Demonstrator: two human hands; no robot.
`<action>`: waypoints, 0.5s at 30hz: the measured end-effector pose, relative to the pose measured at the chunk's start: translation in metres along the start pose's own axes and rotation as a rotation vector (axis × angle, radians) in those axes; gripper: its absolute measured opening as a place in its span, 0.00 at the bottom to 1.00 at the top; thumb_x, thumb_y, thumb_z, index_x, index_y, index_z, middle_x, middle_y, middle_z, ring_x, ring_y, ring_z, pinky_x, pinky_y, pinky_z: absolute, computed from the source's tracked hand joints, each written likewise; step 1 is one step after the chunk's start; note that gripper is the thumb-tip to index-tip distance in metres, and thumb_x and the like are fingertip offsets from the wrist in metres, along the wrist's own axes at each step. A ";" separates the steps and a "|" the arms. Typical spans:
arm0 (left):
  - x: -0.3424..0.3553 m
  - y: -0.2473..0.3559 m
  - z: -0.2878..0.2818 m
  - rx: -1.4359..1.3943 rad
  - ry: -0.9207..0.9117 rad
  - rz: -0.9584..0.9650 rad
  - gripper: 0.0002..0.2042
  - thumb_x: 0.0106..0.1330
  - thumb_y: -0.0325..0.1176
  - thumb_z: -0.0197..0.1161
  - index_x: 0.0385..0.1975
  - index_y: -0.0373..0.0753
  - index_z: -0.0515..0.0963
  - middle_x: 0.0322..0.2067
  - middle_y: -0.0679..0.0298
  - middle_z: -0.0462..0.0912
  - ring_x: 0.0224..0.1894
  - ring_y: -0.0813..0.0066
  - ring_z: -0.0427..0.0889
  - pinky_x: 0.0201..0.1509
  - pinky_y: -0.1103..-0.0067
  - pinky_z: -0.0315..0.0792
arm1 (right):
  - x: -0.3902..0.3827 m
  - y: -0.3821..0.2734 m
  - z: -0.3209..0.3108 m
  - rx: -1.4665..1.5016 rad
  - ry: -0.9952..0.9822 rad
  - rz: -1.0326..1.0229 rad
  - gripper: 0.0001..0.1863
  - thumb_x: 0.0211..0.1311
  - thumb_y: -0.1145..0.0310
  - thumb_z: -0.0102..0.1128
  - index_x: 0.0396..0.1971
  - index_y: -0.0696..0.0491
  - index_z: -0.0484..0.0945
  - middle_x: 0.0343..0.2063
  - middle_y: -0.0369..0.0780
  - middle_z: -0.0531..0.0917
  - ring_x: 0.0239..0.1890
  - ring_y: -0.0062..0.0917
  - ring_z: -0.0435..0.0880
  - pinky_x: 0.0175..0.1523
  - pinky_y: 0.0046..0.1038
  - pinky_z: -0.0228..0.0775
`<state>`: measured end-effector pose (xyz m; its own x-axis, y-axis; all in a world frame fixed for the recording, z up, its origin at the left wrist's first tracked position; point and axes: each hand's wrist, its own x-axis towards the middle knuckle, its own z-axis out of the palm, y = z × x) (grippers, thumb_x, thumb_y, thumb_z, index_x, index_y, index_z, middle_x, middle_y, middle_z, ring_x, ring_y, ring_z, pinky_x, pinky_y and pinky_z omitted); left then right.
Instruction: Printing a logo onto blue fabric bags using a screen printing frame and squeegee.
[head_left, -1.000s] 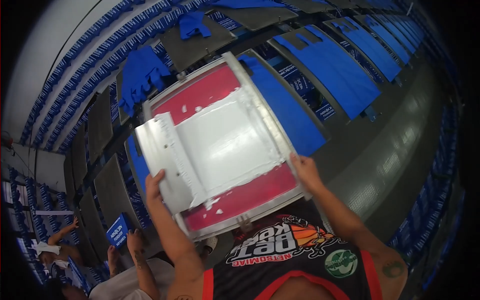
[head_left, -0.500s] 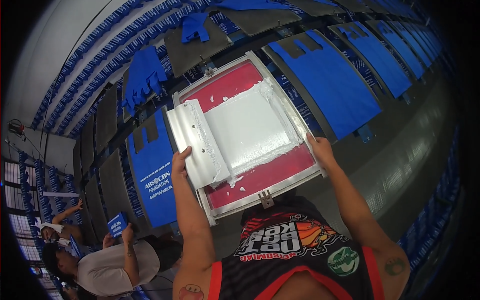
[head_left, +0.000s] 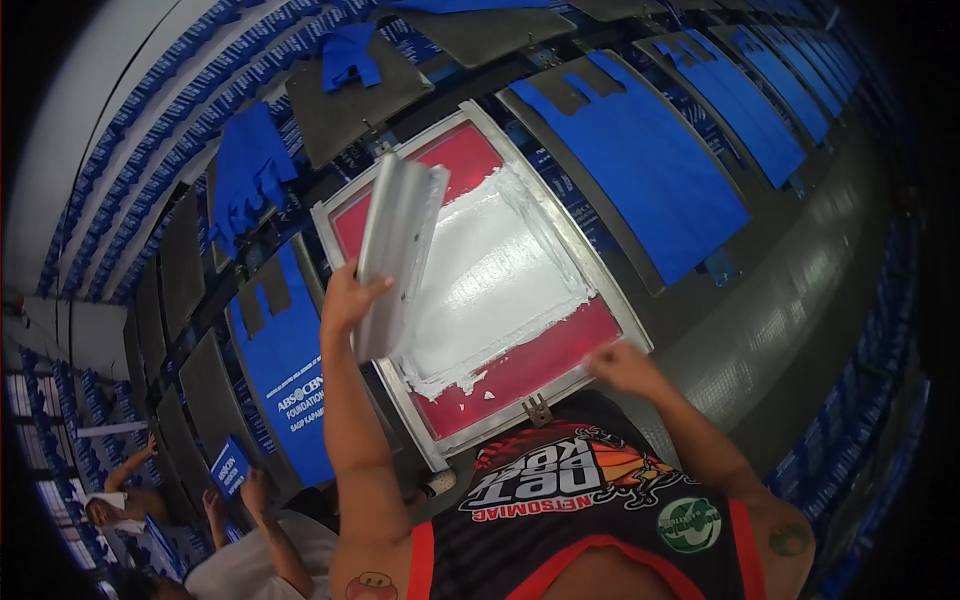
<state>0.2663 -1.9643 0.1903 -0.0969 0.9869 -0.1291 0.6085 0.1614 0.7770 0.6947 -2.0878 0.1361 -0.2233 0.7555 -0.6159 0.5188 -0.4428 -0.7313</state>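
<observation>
A screen printing frame [head_left: 572, 217] with pale metal rails lies before me, its red mesh [head_left: 462, 160] showing at both ends. White ink [head_left: 490, 255] covers the middle, thick and ragged along its edges. My left hand [head_left: 352, 300] is closed round a wide metal squeegee [head_left: 392, 235], which is tilted up over the frame's left side with white ink along one edge. At the near right corner of the frame, my right hand [head_left: 625, 368] is closed on the rail, its fingertips curled inward. A metal hinge clamp [head_left: 537, 408] sits on the near rail.
Flat boards bearing blue fabric bags [head_left: 640, 170] run in rows on both sides. A dark board [head_left: 350, 100] with a crumpled blue bag lies beyond the frame. At lower left a co-worker's hands hold a folded blue bag [head_left: 231, 466]; another person stands behind. Blue bags hang along the wall.
My left hand has lifted and tilted the squeegee upright off the ink. My right hand has slid from the right rail to the near right corner. The co-worker has shifted lower in view.
</observation>
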 end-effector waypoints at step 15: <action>0.116 0.065 0.068 0.667 -0.279 0.285 0.19 0.45 0.32 0.70 0.41 0.40 0.80 0.36 0.52 0.83 0.43 0.53 0.81 0.49 0.64 0.72 | -0.002 0.030 0.087 -0.172 -0.135 -0.028 0.15 0.51 0.55 0.67 0.31 0.52 0.85 0.24 0.46 0.83 0.29 0.37 0.84 0.37 0.33 0.74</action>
<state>0.3484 -1.8394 0.1841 0.2827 0.9383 -0.1992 0.9340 -0.2219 0.2800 0.6388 -2.1445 0.0901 -0.3423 0.6896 -0.6382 0.6415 -0.3248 -0.6950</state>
